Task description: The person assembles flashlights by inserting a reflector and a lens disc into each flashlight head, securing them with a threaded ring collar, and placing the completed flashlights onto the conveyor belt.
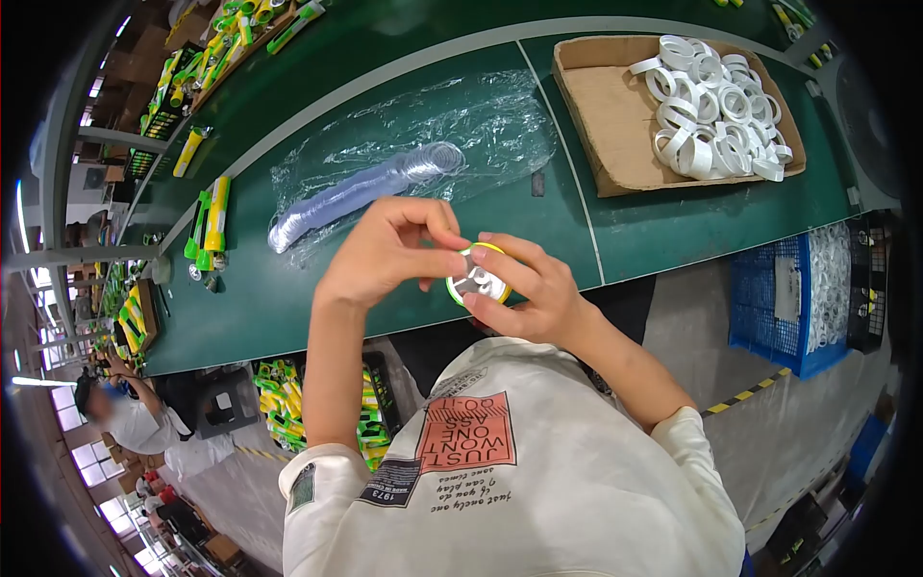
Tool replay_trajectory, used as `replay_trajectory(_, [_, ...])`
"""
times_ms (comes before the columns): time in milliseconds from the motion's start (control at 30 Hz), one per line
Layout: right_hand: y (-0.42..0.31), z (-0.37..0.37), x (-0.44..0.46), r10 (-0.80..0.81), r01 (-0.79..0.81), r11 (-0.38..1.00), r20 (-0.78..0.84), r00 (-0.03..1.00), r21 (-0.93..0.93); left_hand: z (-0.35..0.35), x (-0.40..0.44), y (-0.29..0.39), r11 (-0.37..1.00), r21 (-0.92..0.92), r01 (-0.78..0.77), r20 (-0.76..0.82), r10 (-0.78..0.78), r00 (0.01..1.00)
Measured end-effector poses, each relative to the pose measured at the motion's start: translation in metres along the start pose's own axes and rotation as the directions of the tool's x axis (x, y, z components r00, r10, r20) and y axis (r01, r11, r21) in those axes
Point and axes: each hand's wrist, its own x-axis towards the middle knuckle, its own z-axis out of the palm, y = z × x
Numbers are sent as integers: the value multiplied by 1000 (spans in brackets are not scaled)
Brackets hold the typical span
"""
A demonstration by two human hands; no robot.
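Near the front edge of the green table (510, 216), my right hand (534, 288) holds a round flashlight head (479, 281) with a yellow-green rim and a shiny inside. My left hand (404, 245) pinches at the rim from the other side, thumb and index finger together; whatever lies between those fingertips is too small to make out. Behind my hands, a stack of clear round lenses (365, 188) lies on a clear plastic bag (500, 115).
A cardboard tray (615, 168) of white rings (716, 106) stands back right. Green-yellow flashlights (213, 223) lie at left. Below the table are a blue crate (769, 303) at right and a crate of flashlights (284, 404). Another person (139, 413) is at far left.
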Motion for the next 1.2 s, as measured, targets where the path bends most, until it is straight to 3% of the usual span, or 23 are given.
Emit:
replay_trajectory(67, [4,-4,1,14,-13,1000,9,1000,-15,-23,19,1,975,217,-54,17,52,999])
replay_trajectory(100, [4,-6,1,24,-24,999,12,1000,-23,-29,33,-4,769,619,-159,-26,223,975])
replay_trajectory(133, [3,-7,1,32,-32,999,19,999,-16,-34,48,-12,403,897,-182,12,391,920])
replay_trajectory(167, [2,-8,1,35,-35,999,27,999,-9,-38,58,-23,-44,992,-115,121,523,844])
replay_trajectory(200, [2,-9,2,33,-33,999,33,999,-1,-44,63,-37,-48,993,-106,116,393,912])
replay_trajectory(300, [5,-6,-2,32,-32,999,3,999,-6,-47,65,-68,-224,972,-76,164,404,900])
replay_trajectory(433, [2,-4,-3,52,-52,998,-6,999,-21,-50,63,-87,-349,934,-81,263,512,818])
replay_trajectory(533, [2,-3,-2,56,-56,998,-12,998,-11,-42,55,-83,-354,931,-90,302,608,734])
replay_trajectory(600, [1,-6,-4,66,-66,998,5,998,4,-33,46,-70,-42,998,-37,56,766,640])
replay_trajectory(667, [2,-5,-3,60,-60,998,-2,998,5,-8,35,-41,340,939,-55,-260,804,535])
replay_trajectory(733, [2,-4,-3,52,-52,999,-2,999,10,7,13,-11,857,501,-122,-623,455,636])
replay_trajectory(767, [3,-3,-3,44,-44,999,-3,999,11,11,2,-2,976,181,-122,-693,215,689])
replay_trajectory(867, [3,-1,-4,44,-44,999,-6,999,26,15,-24,8,990,-135,43,-490,-105,865])
replay_trajectory(967, [2,-1,-3,93,-92,992,-10,996,82,37,-28,3,979,-172,110,-366,-168,915])
replay_trajectory(1100, [0,-1,-3,69,-68,997,-8,998,35,48,-20,4,993,-104,52,-429,-91,899])
replay_trajectory(1200, [-1,-4,-3,94,-93,993,-6,996,78,56,-20,7,998,58,28,-488,4,873])
